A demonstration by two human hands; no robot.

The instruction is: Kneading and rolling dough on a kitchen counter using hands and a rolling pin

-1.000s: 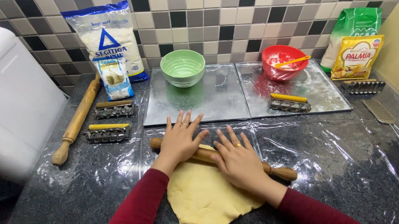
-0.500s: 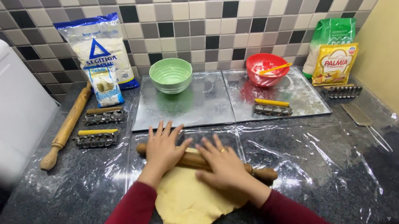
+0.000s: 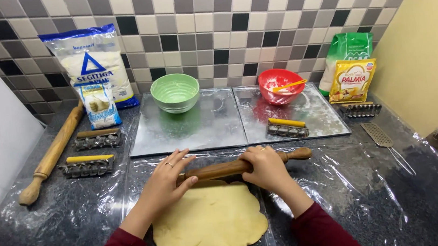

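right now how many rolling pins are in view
2. One rolling pin lies under both hands, left hand and right hand, at the far edge of the dough. The other rolling pin lies untouched at the left of the counter.
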